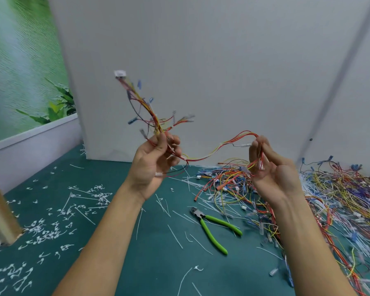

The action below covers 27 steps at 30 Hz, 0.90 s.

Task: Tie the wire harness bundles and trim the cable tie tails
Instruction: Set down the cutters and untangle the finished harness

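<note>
Green mat (137, 263) carries a big loose wire pile (329, 199) on my right, so I judge plenty is left to tie. One harness (212, 153) is up above the mat, strung between both hands: left hand (156, 161) curled round its middle with the plug end sticking up, right hand (271, 167) pinching a loop of the other end, no tie on it that I can see. Cutters (214, 229) lie untouched between my arms, spare ties (175, 233) beside them, and cut tails (41, 231) litter the left, so probably many bundles are done.
</note>
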### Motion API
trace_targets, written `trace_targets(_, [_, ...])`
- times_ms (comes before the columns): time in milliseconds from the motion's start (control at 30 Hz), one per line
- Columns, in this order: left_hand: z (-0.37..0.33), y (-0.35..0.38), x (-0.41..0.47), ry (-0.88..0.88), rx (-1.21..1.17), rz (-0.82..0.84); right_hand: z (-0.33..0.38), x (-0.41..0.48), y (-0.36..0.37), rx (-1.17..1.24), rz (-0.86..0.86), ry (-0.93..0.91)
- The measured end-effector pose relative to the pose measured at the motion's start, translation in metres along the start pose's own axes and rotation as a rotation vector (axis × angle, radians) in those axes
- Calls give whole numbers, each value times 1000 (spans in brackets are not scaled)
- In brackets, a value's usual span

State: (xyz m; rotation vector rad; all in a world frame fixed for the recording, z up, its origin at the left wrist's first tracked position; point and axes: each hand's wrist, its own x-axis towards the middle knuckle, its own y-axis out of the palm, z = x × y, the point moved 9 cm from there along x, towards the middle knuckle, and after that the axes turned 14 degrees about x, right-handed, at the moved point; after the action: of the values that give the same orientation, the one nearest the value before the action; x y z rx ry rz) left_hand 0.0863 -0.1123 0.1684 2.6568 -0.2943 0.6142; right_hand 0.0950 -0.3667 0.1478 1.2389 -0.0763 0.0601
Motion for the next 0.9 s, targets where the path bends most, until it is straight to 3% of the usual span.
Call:
trace_targets(200, [1, 23, -8, 33, 186, 142, -22, -6, 14, -142, 114, 99])
trace_targets(400, [13, 40, -18, -34, 310, 328, -45, -11, 14, -190, 96, 201])
trace_targets(600, [15, 59, -29, -63, 253, 502, -70, -22, 17, -177, 109, 320])
trace_targets(700, [7, 66, -30, -18, 160, 527, -82, -32, 25, -332, 264, 441])
trace_targets(800, [-5, 67, -26, 27, 54, 500, -83, -33, 22, -518, 304, 481])
trace_targets(900, [-6, 57, -19, -36, -107, 386, -77, -29, 19, -577, 304, 446])
